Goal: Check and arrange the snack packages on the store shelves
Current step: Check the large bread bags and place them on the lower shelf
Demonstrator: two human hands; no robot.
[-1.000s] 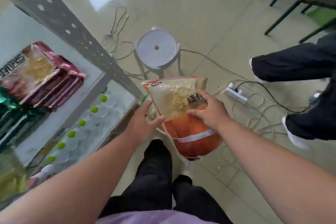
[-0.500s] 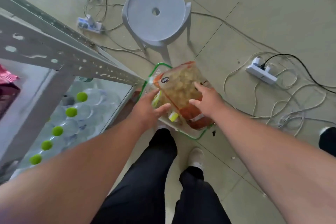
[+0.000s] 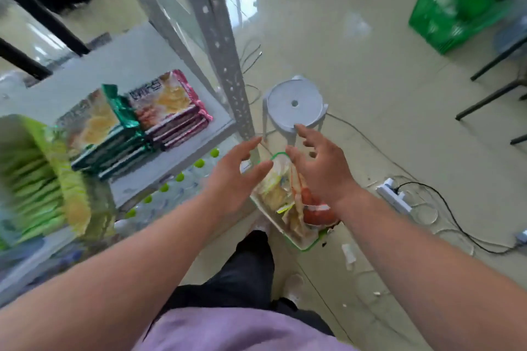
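Snack packages (image 3: 288,202) under empty hands (image 3: 320,169)

Large white characters across top of pink-edged snack packs (image 3: 171,105) on shelf (image 3: 137,65), left of centre; too blurred to read for certain. Similar print on green-edged packs (image 3: 94,122) just left, also unreadable. No other text, numbers or signs legible anywhere.

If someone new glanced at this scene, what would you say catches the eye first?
Two open, empty hands, left hand and right hand, hang in mid-frame above a green-rimmed bin of snack bags on the floor. To the left, a shelf carries stacks of green packs and pink packs. A round white stool stands just beyond the hands.
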